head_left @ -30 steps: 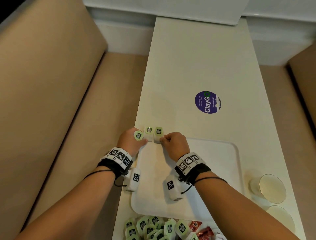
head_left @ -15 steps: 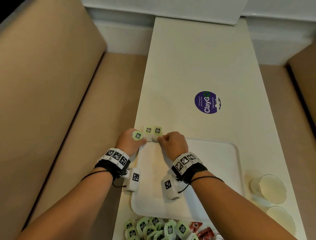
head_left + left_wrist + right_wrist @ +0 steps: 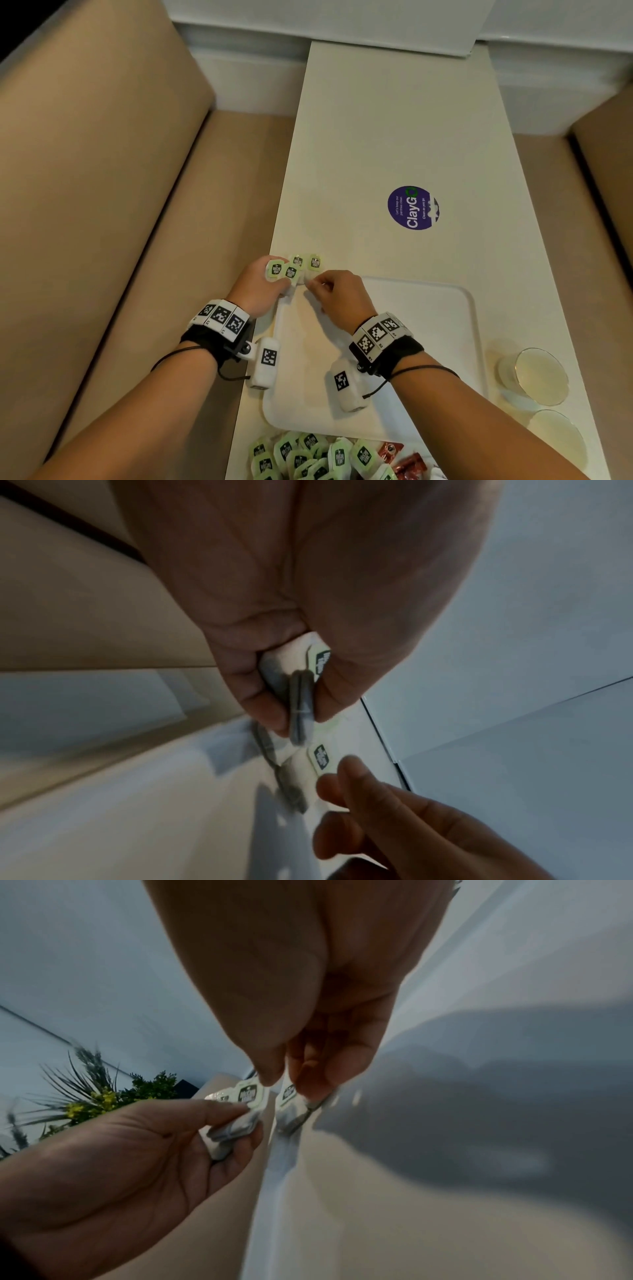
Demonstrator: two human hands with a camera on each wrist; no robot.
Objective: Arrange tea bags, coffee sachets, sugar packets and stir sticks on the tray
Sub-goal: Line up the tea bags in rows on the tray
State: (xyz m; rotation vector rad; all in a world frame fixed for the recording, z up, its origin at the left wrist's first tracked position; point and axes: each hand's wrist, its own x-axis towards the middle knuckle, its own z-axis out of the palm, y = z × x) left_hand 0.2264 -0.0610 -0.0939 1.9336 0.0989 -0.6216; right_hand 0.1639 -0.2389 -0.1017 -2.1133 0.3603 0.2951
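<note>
From the head view, the white tray (image 3: 428, 342) lies on the long pale surface (image 3: 394, 130), a purple round sticker (image 3: 413, 208) beyond it and two clear glasses (image 3: 534, 377) at its right edge. The left hand (image 3: 260, 291) grips a small bunch of green-labelled tea bags (image 3: 275, 269) at the tray's far left corner; four labels show there, counting those standing on the tray. The right hand (image 3: 337, 296) pinches one of them. A pile of tea bags (image 3: 308, 455) and two red sachets (image 3: 404, 460) lie at the near edge.

The left wrist view shows the left fingers (image 3: 263, 704) curled round bags.

The right wrist view shows the right fingertips (image 3: 308, 1088) pinching a bag beside a blurred plant (image 3: 95, 1093).
</note>
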